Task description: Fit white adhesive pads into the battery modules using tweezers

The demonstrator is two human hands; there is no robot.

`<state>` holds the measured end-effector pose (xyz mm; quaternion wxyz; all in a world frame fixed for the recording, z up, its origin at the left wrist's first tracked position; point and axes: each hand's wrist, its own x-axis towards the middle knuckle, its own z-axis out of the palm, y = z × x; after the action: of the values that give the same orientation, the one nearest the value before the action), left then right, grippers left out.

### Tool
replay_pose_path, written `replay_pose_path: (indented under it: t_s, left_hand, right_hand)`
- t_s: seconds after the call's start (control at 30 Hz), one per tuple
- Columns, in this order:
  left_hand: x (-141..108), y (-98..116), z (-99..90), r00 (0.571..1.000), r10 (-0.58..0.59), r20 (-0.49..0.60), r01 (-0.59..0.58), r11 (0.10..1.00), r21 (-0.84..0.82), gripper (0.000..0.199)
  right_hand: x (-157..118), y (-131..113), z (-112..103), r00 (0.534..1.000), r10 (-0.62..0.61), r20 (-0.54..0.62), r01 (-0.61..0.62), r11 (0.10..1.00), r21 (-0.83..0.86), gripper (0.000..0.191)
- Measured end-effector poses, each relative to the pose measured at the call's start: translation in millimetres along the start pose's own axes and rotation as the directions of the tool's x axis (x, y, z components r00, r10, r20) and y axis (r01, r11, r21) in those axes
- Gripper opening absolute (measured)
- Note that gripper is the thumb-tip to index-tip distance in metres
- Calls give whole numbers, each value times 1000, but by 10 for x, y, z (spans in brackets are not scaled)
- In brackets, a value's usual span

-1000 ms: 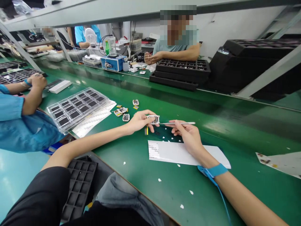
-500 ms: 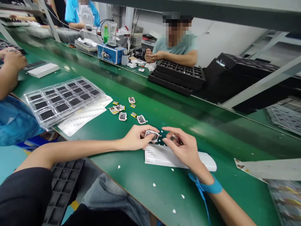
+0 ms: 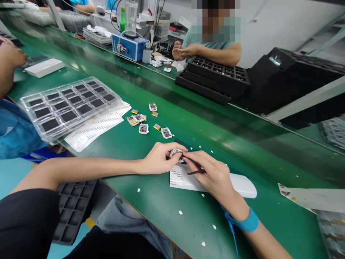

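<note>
My left hand [image 3: 159, 158] is closed on a small white-rimmed electronic housing [image 3: 176, 153], with its circuit side up, pinched between thumb and fingers. The fingertips of my right hand [image 3: 210, 167] meet the housing's right edge; what they pinch there is too small to make out. A slim dark tool [image 3: 196, 172] pokes out from under the right palm, its kind unclear. Beneath both hands lies a white label sheet [image 3: 182, 177]. Beyond them, several similar housings, one of them nearby [image 3: 166, 132], lie with yellow-edged battery cells [image 3: 157, 126] on the green table [image 3: 151, 205].
A clear tray [image 3: 70, 108] with dark squares rests on printed sheets [image 3: 88, 133] at left. Small white stickers [image 3: 180, 212] dot the table. Across it are a blue box [image 3: 130, 46], black trays [image 3: 212, 77] and a person [image 3: 215, 46]. A blue wrist strap [image 3: 246, 221] trails a cord.
My right hand has moved left, from just apart to touching the housing, its fingers closing together. My left hand still grips the housing. The view has tilted slightly downward.
</note>
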<state>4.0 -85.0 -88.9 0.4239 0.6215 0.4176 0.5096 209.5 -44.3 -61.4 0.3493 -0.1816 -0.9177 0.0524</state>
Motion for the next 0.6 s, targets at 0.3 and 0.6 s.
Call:
replay_pose_path:
  t_s: [0.3,0.6]
  left_hand:
    - [6,5,-33,999,48,7,-48,983,178,34]
    - [22,53,-55,986,-76,148,78,997,-8,27]
  right_hand:
    - [18,26,-81,998,52,33,-52,999,14,33]
    - [91,-130,-92,985,117,-128,-133,983,-123,16]
